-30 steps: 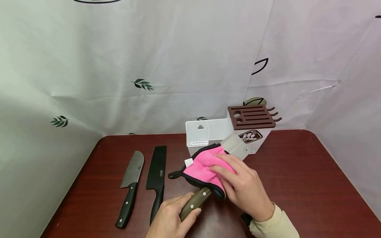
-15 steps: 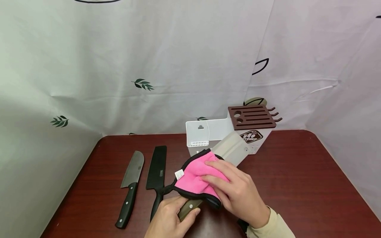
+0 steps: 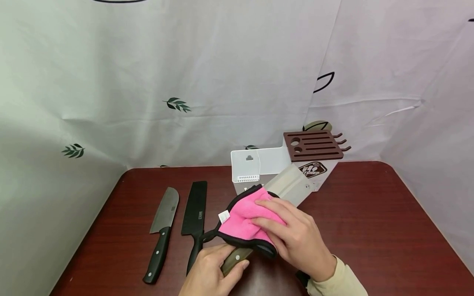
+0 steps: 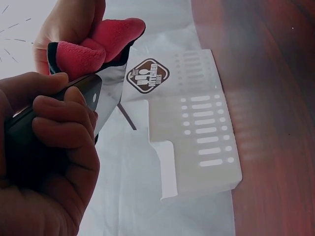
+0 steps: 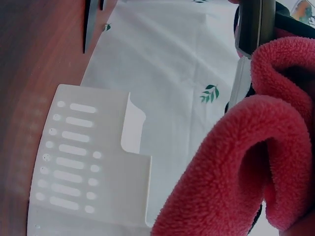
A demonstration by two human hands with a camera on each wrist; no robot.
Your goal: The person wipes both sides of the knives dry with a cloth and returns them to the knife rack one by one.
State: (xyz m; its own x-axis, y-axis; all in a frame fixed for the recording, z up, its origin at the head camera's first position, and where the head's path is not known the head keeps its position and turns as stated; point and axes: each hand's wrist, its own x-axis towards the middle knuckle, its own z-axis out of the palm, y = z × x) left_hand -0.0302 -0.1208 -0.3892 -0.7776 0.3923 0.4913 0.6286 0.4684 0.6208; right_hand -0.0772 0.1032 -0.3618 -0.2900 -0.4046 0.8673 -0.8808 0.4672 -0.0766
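Note:
My left hand (image 3: 209,271) grips a cleaver by its brown riveted handle (image 3: 237,258). The cleaver's wide pale blade (image 3: 290,185) points away to the upper right, partly hidden under a pink cloth (image 3: 244,216) with black edging. Bent over the blade's near end, my right hand (image 3: 301,236) holds this cloth pressed on it. In the left wrist view the fingers (image 4: 69,123) wrap round the handle, and the cloth (image 4: 93,49) folds about the blade beside it. Thick folds of cloth (image 5: 236,157) fill much of the right wrist view.
To the left on the red-brown table (image 3: 370,230) lie a steel knife with a black handle (image 3: 158,255) and an all-black knife (image 3: 195,209). A white knife rack (image 3: 272,160) with a slotted brown top (image 3: 314,146) and side hooks stands at the back, behind the blade.
The right hand and cloth have slid down the blade toward the handle, baring more of the blade. Over the last half second they have barely moved. The left hand keeps its grip.

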